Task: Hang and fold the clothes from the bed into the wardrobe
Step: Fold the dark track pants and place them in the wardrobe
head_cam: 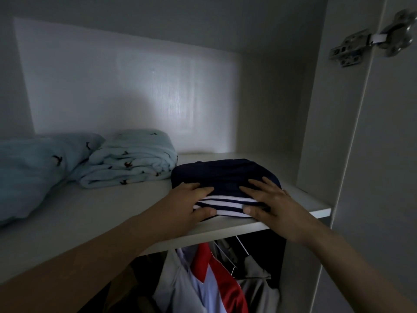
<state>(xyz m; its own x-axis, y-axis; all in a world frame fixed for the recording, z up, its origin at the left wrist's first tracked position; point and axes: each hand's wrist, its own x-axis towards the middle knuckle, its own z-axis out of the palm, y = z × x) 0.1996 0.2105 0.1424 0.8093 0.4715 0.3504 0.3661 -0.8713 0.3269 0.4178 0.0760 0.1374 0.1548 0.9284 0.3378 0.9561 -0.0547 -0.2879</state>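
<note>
- We are holding the folded navy and white striped fabric garment (225,177) with both hands on the white wardrobe shelf (90,218). It is lying under our fingers near the shelf's front edge, with its striped fold facing us.
- Our left hand (191,201) is pinching the garment's left front corner, fingers on top and thumb against the front fold. Our right hand (268,199) is gripping the right front corner the same way.
- We are judging this to be the placing step. The sound move is probably pushing the stack straight away from the hands, pressing evenly so the layers are not sliding apart.
- Beyond the left hand, the folded pale blue patterned cloth (133,159) is sitting close to the garment's far corner; whether they are touching we cannot tell. We should be steering clear of it.
- On release, we should be easing the thumbs out without dragging the striped layer over the edge, towards the red and pale blue hanging clothes (209,279) below the hands.
</note>
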